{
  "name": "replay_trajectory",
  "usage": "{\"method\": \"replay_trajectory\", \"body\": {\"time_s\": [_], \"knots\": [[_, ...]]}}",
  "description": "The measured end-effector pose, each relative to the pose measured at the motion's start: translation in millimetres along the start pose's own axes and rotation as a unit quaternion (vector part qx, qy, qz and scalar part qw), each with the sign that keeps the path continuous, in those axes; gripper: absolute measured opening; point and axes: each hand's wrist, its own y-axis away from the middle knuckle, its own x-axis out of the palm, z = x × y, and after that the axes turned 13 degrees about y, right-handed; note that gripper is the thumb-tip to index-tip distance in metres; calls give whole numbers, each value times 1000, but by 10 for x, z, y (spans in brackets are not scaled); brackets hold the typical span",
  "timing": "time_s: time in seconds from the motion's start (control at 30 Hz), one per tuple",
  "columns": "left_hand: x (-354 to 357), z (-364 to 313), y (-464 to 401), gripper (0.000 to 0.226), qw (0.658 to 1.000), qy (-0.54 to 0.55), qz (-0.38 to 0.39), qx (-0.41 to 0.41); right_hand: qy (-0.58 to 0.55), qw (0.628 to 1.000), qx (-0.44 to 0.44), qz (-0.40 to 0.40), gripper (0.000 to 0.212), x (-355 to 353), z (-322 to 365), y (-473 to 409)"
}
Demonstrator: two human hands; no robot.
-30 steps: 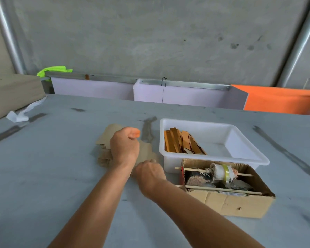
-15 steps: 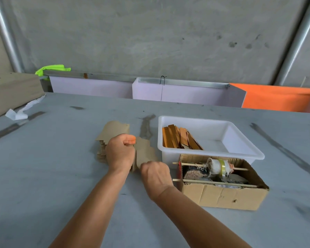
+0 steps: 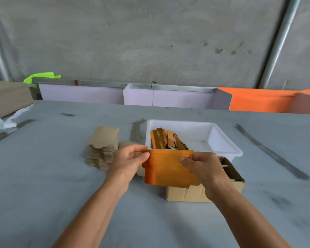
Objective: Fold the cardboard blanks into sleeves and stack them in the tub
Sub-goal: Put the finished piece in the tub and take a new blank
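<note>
Left hand (image 3: pixel 128 161) and right hand (image 3: pixel 203 166) each pinch a top corner of one orange cardboard blank (image 3: pixel 169 170), held raised above the table (image 3: pixel 43 185) (orange face toward the camera). White tub (image 3: pixel 225 138) at 12 o'clock of the blank holds folded sleeves (image 3: pixel 166 139); the blank stack (image 3: pixel 102 149) lies at 9 o'clock.

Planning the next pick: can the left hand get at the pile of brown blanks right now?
Probably not at once: the left hand pinches the orange blank together with the right hand. The pile of blanks lies uncovered just beside it, so once freed, likely yes.
</note>
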Motion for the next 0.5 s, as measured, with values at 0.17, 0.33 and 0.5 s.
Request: {"method": "replay_trajectory", "body": {"time_s": [0.17,0.33,0.5], "knots": [[197,-8,227,18,999,-3,52,-18,-43,999,11,-15,4,-268,-255,121],[310,46,389,17,994,-51,90,15,-77,996,-48,-25,12,-429,-512,213],[313,149,586,30,971,-132,130,152,-31,983,-172,-55,21,-546,-783,313]]}}
